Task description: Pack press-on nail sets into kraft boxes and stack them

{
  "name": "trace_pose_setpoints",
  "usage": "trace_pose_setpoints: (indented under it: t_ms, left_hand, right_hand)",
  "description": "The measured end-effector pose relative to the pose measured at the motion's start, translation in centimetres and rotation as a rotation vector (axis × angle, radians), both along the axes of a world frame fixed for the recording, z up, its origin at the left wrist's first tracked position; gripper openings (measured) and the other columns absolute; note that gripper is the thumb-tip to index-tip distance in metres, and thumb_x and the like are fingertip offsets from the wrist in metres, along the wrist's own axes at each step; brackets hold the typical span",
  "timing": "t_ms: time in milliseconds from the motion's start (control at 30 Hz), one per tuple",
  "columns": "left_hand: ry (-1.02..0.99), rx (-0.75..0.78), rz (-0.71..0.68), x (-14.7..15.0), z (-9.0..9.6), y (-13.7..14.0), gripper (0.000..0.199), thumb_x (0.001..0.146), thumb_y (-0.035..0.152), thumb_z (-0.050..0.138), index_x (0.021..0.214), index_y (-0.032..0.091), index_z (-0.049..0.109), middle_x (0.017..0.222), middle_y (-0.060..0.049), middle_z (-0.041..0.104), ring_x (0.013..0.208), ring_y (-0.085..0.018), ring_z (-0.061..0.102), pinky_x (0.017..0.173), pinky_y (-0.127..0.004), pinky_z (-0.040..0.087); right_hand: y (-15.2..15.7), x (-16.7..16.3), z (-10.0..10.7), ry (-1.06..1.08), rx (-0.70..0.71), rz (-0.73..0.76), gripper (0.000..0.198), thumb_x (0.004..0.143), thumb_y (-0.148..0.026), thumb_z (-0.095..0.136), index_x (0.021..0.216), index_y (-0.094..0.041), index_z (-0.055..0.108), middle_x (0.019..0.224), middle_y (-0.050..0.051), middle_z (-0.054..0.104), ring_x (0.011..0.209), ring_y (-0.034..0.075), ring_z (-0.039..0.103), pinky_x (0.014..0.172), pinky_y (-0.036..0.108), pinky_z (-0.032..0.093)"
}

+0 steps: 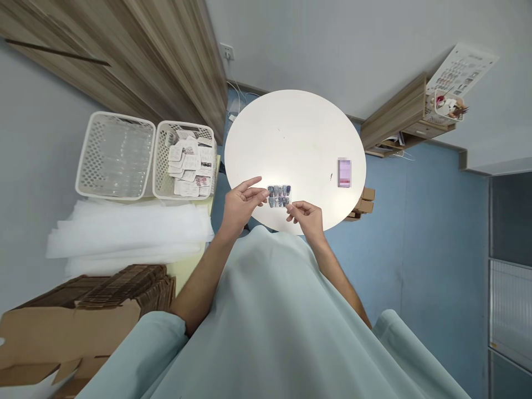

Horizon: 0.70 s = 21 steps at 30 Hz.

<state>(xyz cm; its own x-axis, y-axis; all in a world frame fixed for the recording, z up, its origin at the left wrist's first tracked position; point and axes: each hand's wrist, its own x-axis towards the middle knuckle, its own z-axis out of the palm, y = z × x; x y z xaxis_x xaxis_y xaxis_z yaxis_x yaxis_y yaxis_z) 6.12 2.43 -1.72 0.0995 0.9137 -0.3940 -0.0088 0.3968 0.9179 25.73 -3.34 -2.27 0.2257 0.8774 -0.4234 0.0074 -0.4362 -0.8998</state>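
A set of press-on nails (279, 196) is held over the near part of a round white table (291, 133). Its several dark blue, grey and glittery nails lie in two rows on a small pale backing. At the left edge of the set, my left hand (243, 204) pinches with thumb and fingers, the index finger stretched out above. My right hand (308, 219) grips the lower right corner between thumb and bent fingers. Whether the set touches the tabletop, I cannot tell.
On the table's right lies a phone (344, 173) with a blurred screen. Left stand a white basket of clear plastic pieces (81, 160) and a basket of printed cards (185, 163). White foam sheets (128, 230) and folded cardboard (124, 288) lie nearer. A wooden cabinet (399, 108) is right.
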Motion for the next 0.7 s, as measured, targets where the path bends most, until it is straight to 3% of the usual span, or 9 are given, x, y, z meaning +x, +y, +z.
trace_pose_setpoints:
  t_ms: [167, 400, 567, 700]
  left_hand:
    - [-0.01, -0.03, -0.023, 0.0, -0.6, 0.0, 0.084, 0.077, 0.072, 0.086, 0.14, 0.017, 0.071, 0.11, -0.012, 0.08, 0.101, -0.028, 0.075, 0.09, -0.041, 0.061]
    - [-0.116, -0.278, -0.26, -0.7, -1.6, 0.3, 0.084, 0.081, 0.095, 0.062, 0.097, 0.014, 0.079, 0.095, -0.02, 0.082, 0.082, -0.031, 0.078, 0.069, -0.039, 0.058]
    - [-0.176, -0.312, -0.311, -1.1, -1.1, 0.2, 0.079, 0.081, 0.089, 0.07, 0.098, 0.013, 0.082, 0.094, -0.021, 0.082, 0.075, -0.028, 0.075, 0.067, -0.039, 0.06]
    - [-0.17, -0.203, -0.348, -1.3, -0.3, -0.1, 0.073, 0.081, 0.082, 0.076, 0.109, 0.015, 0.085, 0.1, -0.019, 0.082, 0.088, -0.03, 0.077, 0.083, -0.045, 0.063]
  right_hand:
    - [-0.3, 0.0, -0.2, -0.015, 0.019, 0.016, 0.038, 0.08, -0.06, 0.084, 0.081, -0.022, 0.076, 0.072, 0.002, 0.074, 0.064, 0.019, 0.073, 0.06, 0.031, 0.052]
    - [-0.9, 0.3, -0.1, -0.184, 0.219, 0.153, 0.036, 0.092, -0.061, 0.075, 0.086, -0.026, 0.076, 0.093, 0.004, 0.076, 0.077, 0.02, 0.073, 0.073, 0.035, 0.059]
    - [-1.1, 0.7, -0.2, -0.214, 0.255, 0.187, 0.035, 0.095, -0.06, 0.073, 0.088, -0.026, 0.078, 0.093, 0.004, 0.075, 0.078, 0.02, 0.072, 0.074, 0.036, 0.058]
    - [-1.2, 1.1, 0.0, -0.175, 0.243, 0.18, 0.033, 0.096, -0.058, 0.073, 0.092, -0.027, 0.079, 0.098, 0.004, 0.076, 0.078, 0.019, 0.074, 0.074, 0.035, 0.059]
